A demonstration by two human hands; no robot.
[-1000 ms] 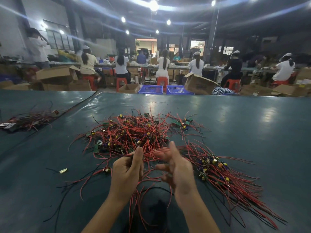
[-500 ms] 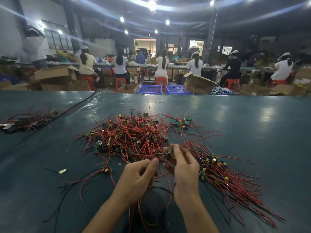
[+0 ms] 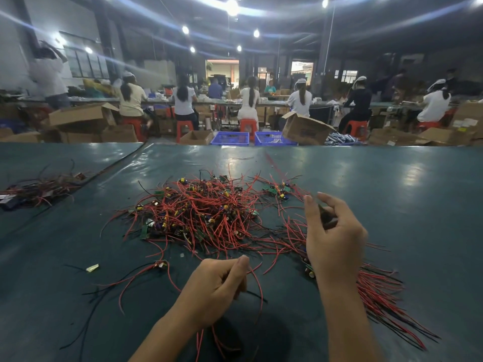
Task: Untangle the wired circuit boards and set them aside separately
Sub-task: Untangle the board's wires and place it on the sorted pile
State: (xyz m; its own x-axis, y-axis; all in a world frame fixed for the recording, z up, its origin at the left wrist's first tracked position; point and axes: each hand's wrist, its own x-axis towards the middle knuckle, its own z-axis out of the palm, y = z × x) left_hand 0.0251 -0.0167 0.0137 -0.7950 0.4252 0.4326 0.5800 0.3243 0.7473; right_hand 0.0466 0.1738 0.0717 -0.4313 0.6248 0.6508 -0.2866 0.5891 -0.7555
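A big tangle of red and black wires with small circuit boards (image 3: pixel 203 212) lies mid-table. My left hand (image 3: pixel 217 286) sits low in front of it, its fingers curled round a few red and black wires that trail toward me. My right hand (image 3: pixel 334 231) is raised to the right of the tangle and pinches a small dark wired circuit board (image 3: pixel 326 218) between thumb and fingers. Under and beyond that hand a straightened bundle of wired boards (image 3: pixel 379 291) fans out to the right. One lone wired board (image 3: pixel 160 265) lies at the front left.
A second heap of wired boards (image 3: pixel 39 189) lies at the far left, across a seam in the dark green table (image 3: pixel 392 184). A few green boards (image 3: pixel 277 190) sit behind the tangle. A small pale scrap (image 3: pixel 92 267) lies front left. Workers, boxes and blue crates stand beyond the table.
My right hand has gone up and to the right, away from the left hand, carrying the small board. My left hand has dropped slightly toward me, still gripping wires.
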